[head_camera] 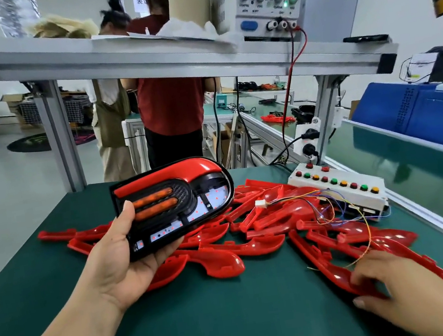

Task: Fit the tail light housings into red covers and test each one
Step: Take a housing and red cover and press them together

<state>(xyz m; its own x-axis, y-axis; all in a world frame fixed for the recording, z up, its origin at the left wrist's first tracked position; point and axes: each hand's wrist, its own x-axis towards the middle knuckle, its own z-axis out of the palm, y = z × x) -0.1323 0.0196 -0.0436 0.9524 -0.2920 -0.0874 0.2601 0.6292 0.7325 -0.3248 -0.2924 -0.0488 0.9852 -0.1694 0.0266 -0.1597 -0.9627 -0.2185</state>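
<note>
floor: pale grey, left beyond the grip | shelf: metal frame, above the grip | wall: white, right of it | table: green, beneath

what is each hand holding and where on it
The left hand holds the tail light housing by its left end, thumb on the front. The right hand grips a red cover partway along.

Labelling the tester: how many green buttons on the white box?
3 on the white box: green button second from left in the long row, one mid-row, one second from right.
</note>
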